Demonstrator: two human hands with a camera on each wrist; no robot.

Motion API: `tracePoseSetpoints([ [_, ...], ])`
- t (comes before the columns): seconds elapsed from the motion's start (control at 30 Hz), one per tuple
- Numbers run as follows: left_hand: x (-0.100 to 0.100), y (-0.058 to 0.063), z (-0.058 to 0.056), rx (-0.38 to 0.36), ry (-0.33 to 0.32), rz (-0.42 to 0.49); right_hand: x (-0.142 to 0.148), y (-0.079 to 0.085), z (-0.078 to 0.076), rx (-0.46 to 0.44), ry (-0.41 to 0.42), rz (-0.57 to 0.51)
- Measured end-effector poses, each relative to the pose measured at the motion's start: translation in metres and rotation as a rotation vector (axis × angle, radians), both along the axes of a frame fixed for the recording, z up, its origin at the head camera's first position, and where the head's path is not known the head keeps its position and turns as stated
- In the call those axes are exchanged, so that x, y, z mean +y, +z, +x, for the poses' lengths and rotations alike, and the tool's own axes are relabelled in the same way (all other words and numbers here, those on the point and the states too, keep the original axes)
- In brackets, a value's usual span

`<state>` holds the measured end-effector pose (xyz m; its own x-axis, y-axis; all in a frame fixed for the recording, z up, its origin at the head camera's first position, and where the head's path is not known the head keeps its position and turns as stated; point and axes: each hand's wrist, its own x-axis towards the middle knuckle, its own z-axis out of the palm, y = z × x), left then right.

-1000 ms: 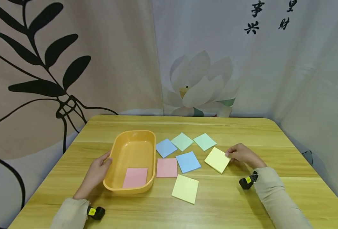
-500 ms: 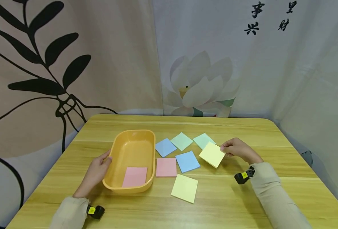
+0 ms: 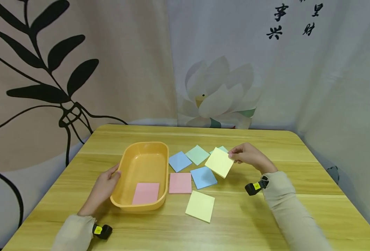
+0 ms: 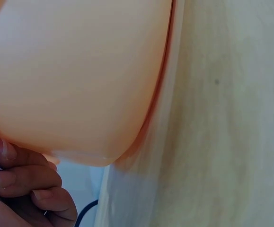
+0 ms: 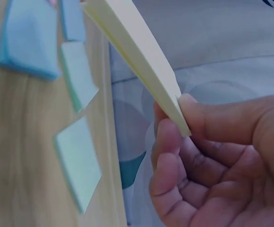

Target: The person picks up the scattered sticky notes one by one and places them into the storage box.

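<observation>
My right hand (image 3: 249, 156) pinches a yellow sticky note pad (image 3: 219, 162) by its right corner, thumb on one face and fingers on the other. In the right wrist view the pad (image 5: 139, 52) is raised above the table and seen nearly edge-on. In the head view it overlaps a green pad (image 3: 223, 149) and lies above a blue pad (image 3: 203, 177). My left hand (image 3: 102, 186) holds the left side of an orange-yellow plastic tray (image 3: 165, 174), its curled fingers (image 4: 25, 179) at the rim in the left wrist view. One pink pad (image 3: 146, 193) lies inside the tray.
Right of the tray lie a blue pad (image 3: 180, 161), a green pad (image 3: 197, 154), a pink pad (image 3: 180, 183) and another yellow pad (image 3: 200, 206). All rest on a wooden table (image 3: 235, 226). A printed curtain (image 3: 135, 62) hangs behind its far edge.
My right hand has lifted the yellow pad from the right side and carried it left and farther back, now partly covering a green pad. The left hand and the tray hold their place.
</observation>
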<state>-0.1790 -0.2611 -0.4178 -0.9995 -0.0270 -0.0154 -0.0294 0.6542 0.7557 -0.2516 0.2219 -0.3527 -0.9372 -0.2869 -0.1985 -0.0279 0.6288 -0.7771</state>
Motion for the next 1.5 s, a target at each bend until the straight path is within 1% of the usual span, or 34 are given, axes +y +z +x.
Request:
tracePoseSetpoints([
  [0.27, 0.0, 0.002, 0.001, 0.007, -0.014, 0.015, -0.036, 0.02, -0.006, 0.045, 0.04, -0.009],
  [0.47, 0.0, 0.002, 0.002, 0.01, -0.014, 0.018, -0.068, 0.029, -0.008, 0.036, 0.072, -0.016],
  [0.63, -0.001, 0.002, 0.003, 0.013, -0.006, 0.002, -0.097, 0.029, -0.01, 0.027, 0.107, -0.027],
  [0.93, -0.002, 0.001, 0.003, 0.001, -0.005, -0.007, -0.144, 0.033, -0.007, 0.061, 0.223, -0.06],
  [1.13, -0.003, 0.001, 0.002, -0.002, -0.014, 0.002, -0.172, 0.034, -0.004, 0.078, 0.276, -0.084],
  [1.23, -0.002, 0.001, 0.002, 0.006, -0.018, 0.01, -0.185, 0.035, -0.003, 0.101, 0.3, -0.066],
  [1.37, -0.002, 0.001, 0.002, 0.007, -0.014, 0.009, -0.2, 0.031, -0.001, 0.127, 0.328, -0.029],
  [1.5, -0.001, 0.001, 0.001, 0.005, -0.003, 0.01, -0.213, 0.027, 0.001, 0.129, 0.351, -0.007],
])
